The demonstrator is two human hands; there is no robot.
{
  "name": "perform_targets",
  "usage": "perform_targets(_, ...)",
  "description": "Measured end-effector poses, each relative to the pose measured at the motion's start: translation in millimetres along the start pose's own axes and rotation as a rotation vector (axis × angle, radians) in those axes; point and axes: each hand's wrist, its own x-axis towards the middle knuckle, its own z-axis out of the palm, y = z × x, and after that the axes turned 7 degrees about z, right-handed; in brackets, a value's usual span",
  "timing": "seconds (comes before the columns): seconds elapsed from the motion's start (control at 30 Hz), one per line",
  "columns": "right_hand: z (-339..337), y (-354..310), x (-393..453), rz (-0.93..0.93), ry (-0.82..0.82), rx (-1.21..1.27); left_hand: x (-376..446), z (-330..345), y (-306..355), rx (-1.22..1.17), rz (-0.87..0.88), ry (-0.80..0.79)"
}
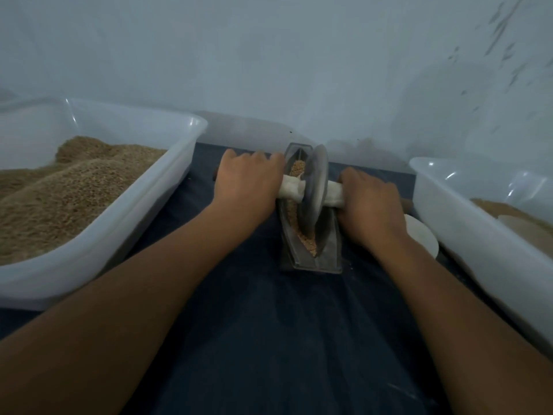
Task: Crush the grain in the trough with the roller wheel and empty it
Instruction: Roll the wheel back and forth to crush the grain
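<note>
— In the middle of the dark blue cloth (269, 339), what stands there?

— The grey trough (327, 250), its long axis running away from the person, its far end near the pale wall (269, 55). Grain (309, 245) lies along its groove, showing at the far end and the near end.

— And the roller wheel (314, 187)?

— Upright on its edge in the trough's groove, about midway along it. A handle wrapped in white cloth (291, 188) sticks out to either side of the trough.

— Who holds it?

— Both hands. The left hand (247, 182), left of the trough, has its fingers curled over the handle. The right hand (371, 202), right of the trough, grips the other end the same way, knuckles up.

— What else lies around the trough?

— To its left, well apart, a large white plastic tub (119, 235) heaped with brown grain. To its right, another white tub (478, 235) with a shallower brown layer. Between that tub and the trough, just beyond the right wrist, a small white bowl (423, 235), partly hidden.
</note>
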Motion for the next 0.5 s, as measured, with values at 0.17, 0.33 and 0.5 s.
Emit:
perform_targets(0.17, -3.2, -3.3, -9.1, -0.008, 0.093, 0.056, -5.9, -15.7, 0.3, -0.037, -0.030, -0.127)
perform_targets(0.33, -7.0, -5.0, -14.9, -0.033, 0.216, 0.103, -11.8, -28.0, -5.2, -0.164, -0.048, -0.327)
perform_targets(0.5, -5.2, -6.1, -18.7, -0.015, 0.203, 0.160, -12.9, -35.8, -3.0, -0.133, -0.046, -0.355)
